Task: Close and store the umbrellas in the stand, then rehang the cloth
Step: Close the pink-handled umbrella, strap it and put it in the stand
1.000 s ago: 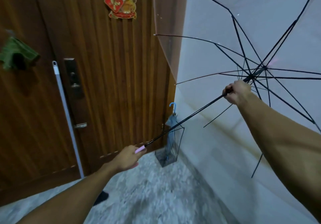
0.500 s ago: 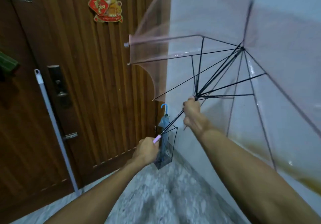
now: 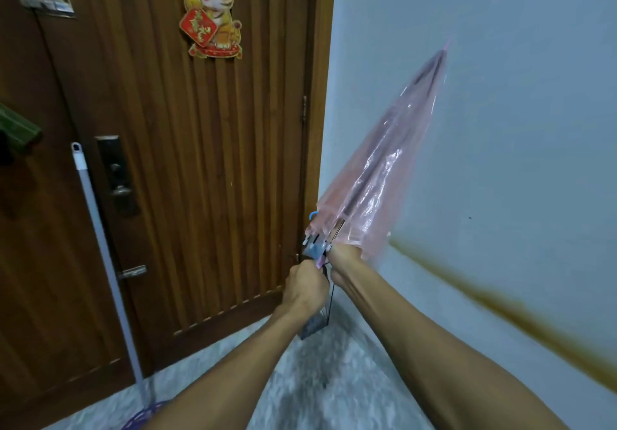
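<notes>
The clear pink umbrella (image 3: 384, 169) is folded shut and points up to the right along the pale wall. My left hand (image 3: 305, 284) grips its pink handle end. My right hand (image 3: 344, 257) holds the shaft just above, at the gathered rib tips. Behind my hands, in the corner by the door, stands the black wire umbrella stand (image 3: 317, 324); a blue umbrella's hooked handle (image 3: 312, 215) shows above it. The green cloth (image 3: 16, 129) hangs at the left edge on the door.
A brown wooden door (image 3: 207, 162) fills the left, with a lock plate (image 3: 117, 176) and a tiger decoration (image 3: 212, 9). A white mop pole (image 3: 107, 256) leans against it. The floor (image 3: 317, 379) is grey marbled. A brown stain (image 3: 500, 299) runs along the wall.
The umbrella's canopy has collapsed from wide open to fully folded. My right hand slid down the shaft toward my left hand, and both hands now sit close together by the stand.
</notes>
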